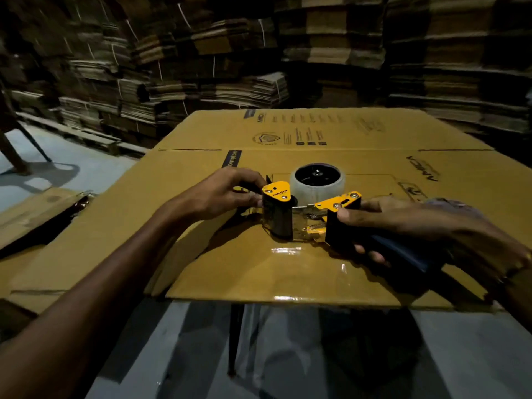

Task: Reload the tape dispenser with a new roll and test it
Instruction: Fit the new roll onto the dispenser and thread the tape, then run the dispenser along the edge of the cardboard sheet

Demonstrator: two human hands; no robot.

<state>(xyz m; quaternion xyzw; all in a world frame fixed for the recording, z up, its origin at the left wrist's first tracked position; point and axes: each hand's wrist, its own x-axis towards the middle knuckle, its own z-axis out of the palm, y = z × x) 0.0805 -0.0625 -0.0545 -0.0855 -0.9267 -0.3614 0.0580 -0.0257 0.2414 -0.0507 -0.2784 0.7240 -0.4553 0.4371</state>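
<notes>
A yellow and black tape dispenser point(305, 214) lies on its side on a flattened cardboard box point(201, 254). A roll of clear tape point(316, 182) sits on its black hub at the far side. My right hand point(403, 223) grips the dispenser's dark blue handle, thumb against the black rear block. My left hand point(227, 191) pinches at the front end beside the black roller and yellow plate; what its fingertips hold is hidden. Shiny strips of clear tape point(288, 250) lie stuck on the cardboard in front of the dispenser.
The cardboard rests on a stand with a black leg point(234, 341) over a grey floor. Tall stacks of bundled flat cartons point(201, 67) fill the background. More flat cardboard point(34, 214) and a dark strip lie at the left. A chair leg point(14, 156) stands far left.
</notes>
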